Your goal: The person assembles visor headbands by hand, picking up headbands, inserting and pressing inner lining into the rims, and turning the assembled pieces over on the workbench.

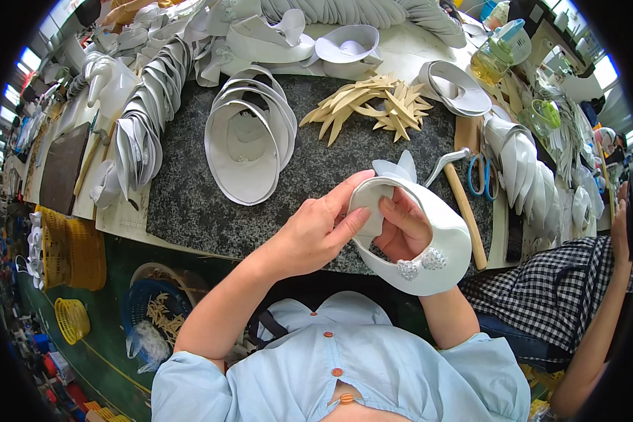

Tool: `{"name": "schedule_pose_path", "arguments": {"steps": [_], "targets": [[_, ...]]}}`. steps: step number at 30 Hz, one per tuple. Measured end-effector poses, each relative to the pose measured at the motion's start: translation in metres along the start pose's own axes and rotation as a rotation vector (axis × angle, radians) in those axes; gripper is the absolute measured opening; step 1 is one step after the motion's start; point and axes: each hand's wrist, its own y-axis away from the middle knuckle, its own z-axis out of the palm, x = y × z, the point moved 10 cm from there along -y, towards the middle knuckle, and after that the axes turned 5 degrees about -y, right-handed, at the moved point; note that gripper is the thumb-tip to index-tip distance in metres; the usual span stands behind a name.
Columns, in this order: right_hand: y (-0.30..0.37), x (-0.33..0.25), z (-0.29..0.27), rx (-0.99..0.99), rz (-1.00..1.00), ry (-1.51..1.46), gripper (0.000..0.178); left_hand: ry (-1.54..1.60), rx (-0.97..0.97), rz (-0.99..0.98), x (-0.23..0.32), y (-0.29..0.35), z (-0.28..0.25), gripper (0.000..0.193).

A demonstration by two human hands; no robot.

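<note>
White shoe upper (429,260) sits directly before your chest, above the bench (211,211) edge, its long axis running from near right to far left. Your right hand (401,232) grips inside its opening; your left hand (316,228) pinches the far rim. Beyond it lies a hammer (464,204).

Shoe workshop: stacked white uppers (250,137), hammer (461,204).

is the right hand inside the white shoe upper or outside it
Inside: the right hand sits within the upper's opening, while the left hand pinches its rim.
</note>
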Motion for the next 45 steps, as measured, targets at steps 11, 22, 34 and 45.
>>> {"name": "schedule_pose_path", "arguments": {"steps": [11, 22, 34, 45], "targets": [[-0.003, -0.005, 0.0, 0.123, -0.15, 0.073, 0.039, -0.035, 0.266, 0.103, 0.007, -0.002, -0.012, 0.04], [0.002, -0.021, -0.011, 0.316, -0.239, 0.718, 0.027, -0.064, 0.375, 0.019, -0.009, -0.005, -0.028, 0.029], [0.013, -0.072, 0.022, 0.242, -0.584, 1.117, 0.023, -0.341, 0.214, 0.007, 0.01, 0.0, -0.012, 0.02], [0.01, -0.061, -0.012, 0.308, -0.498, 0.827, 0.021, -0.375, 0.127, 0.112, 0.024, 0.001, -0.021, 0.022]]}}
